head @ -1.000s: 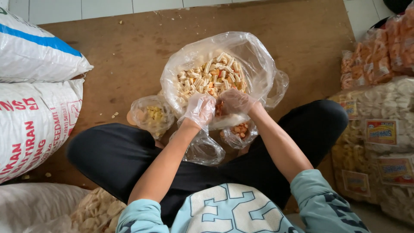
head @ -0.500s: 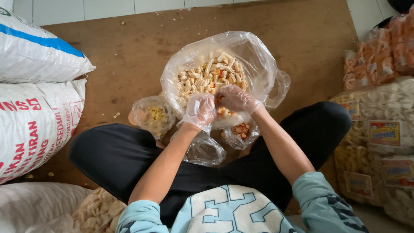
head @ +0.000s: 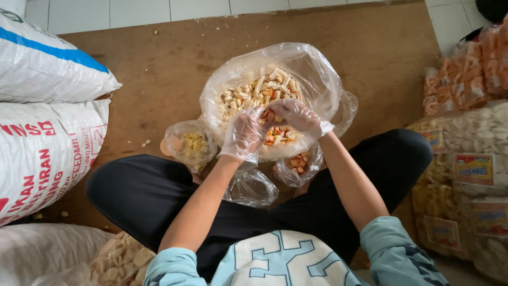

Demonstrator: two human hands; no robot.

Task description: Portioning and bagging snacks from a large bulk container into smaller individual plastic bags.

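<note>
Between the crossed legs lie a small crumpled clear bag (head: 251, 186) and a small bag of orange crackers (head: 297, 165). Just beyond, the gloved left hand (head: 244, 132) and right hand (head: 297, 115) meet at the near rim of the large clear bag (head: 317, 79) of mixed crackers, each grip pinched on a few pieces. Farther off, the bag rests on the brown floor board (head: 159, 69), white sacks (head: 47, 106) to the left.

Snack packets (head: 465, 175) cut off right; fingertips perhaps hidden.
</note>
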